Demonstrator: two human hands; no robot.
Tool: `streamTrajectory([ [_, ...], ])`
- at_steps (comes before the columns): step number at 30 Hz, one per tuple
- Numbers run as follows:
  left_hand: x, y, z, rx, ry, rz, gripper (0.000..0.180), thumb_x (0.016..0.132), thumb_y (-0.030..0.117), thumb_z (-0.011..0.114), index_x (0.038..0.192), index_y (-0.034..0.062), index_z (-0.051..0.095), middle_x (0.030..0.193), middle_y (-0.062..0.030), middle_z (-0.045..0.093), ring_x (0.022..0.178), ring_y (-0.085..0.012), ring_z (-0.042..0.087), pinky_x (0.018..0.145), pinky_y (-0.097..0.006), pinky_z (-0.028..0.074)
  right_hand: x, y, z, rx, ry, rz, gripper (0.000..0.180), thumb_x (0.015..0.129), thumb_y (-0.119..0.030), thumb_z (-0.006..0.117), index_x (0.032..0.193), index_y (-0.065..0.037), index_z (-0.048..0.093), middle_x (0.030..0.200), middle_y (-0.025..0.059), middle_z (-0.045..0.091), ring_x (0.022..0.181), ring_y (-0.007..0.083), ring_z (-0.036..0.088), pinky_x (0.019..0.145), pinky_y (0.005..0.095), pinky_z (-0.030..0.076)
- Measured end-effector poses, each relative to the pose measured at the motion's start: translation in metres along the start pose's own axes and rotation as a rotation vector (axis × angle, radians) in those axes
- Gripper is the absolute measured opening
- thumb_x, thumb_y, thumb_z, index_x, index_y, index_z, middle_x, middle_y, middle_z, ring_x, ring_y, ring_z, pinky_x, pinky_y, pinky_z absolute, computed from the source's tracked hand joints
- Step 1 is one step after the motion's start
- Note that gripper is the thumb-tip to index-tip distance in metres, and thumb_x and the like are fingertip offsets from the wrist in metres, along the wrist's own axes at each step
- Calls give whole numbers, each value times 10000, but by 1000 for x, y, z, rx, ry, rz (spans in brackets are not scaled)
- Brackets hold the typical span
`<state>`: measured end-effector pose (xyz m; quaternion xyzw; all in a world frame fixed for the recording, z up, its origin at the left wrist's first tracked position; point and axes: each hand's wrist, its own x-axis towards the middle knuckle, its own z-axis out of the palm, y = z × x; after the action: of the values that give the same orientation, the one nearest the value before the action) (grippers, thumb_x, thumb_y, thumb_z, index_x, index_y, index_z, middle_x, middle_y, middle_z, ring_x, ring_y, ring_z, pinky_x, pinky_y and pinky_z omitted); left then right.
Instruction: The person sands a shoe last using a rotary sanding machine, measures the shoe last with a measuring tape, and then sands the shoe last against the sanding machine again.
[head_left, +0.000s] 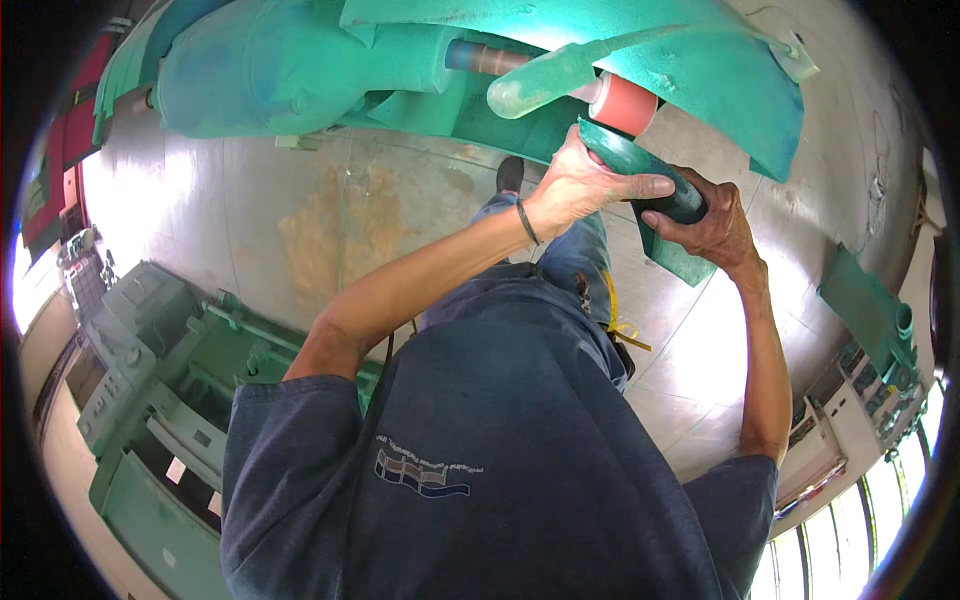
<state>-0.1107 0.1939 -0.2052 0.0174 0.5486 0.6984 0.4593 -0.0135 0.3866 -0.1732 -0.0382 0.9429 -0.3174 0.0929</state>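
My left hand (580, 190) and my right hand (715, 225) grip a dark green piece (672, 252) with a rounded dark middle and flatter, angular ends. The left fingers wrap its far-left side, with the thumb stretched across the top. Around its right side curl the right-hand fingers, the thumb pressing on the near face. The upper end of the piece is against or very close to an orange-red sanding drum (625, 105); whether they touch I cannot tell. That drum sits on a spindle of a large green machine (270, 70). My fingers hide part of the piece.
A green rounded paddle-like part (540, 82) hangs beside the drum. Dusty green sheet covers (700, 60) arch above it. Another grey-green machine (150, 340) stands at the lower left, and a green panel (865, 305) at the right. The tiled floor (345, 220) has brown stains.
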Motion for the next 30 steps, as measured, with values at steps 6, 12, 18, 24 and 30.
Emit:
streamTrajectory([
  [6, 7, -5, -4, -102, 15, 8, 834, 638, 248, 955, 1243, -24, 449, 1094, -81, 622, 976, -149, 633, 829, -303, 555, 4, 16, 3, -84, -113, -20, 491, 796, -399, 777, 1140, -76, 641, 1037, 107, 681, 724, 280, 696, 687, 386, 558],
  [12, 6, 1, -6, -78, 16, 27, 699, 637, 251, 953, 1147, -11, 552, 1062, -80, 642, 994, -138, 631, 865, -296, 539, 11, 16, 8, -418, 65, -387, 418, 809, -494, 754, 1173, -410, 567, 1091, 72, 681, 696, 270, 690, 604, 379, 543],
  [18, 4, 10, 0, 19, 30, -23, 789, 605, 297, 964, 1153, -55, 519, 1063, -98, 638, 989, -154, 630, 869, -293, 538, 4, 5, 3, 142, -66, 215, 533, 752, -407, 804, 1107, -37, 658, 773, 116, 708, 625, 229, 674, 635, 368, 545],
  [24, 1, 10, 13, 85, 101, -30, 1063, 557, 371, 979, 1248, -134, 349, 1164, -155, 578, 1071, -197, 605, 871, -293, 542, -7, 4, -3, 245, -124, 380, 671, 710, -496, 825, 1150, -16, 662, 788, 144, 724, 654, 245, 717, 613, 357, 588],
  [30, -1, 8, 19, 116, 103, -68, 1110, 548, 368, 982, 1270, -139, 308, 1196, -183, 561, 1113, -217, 595, 890, -302, 542, -14, 1, -3, 237, -7, 281, 677, 703, -452, 840, 1153, 20, 660, 737, 150, 719, 630, 236, 719, 603, 344, 603],
])
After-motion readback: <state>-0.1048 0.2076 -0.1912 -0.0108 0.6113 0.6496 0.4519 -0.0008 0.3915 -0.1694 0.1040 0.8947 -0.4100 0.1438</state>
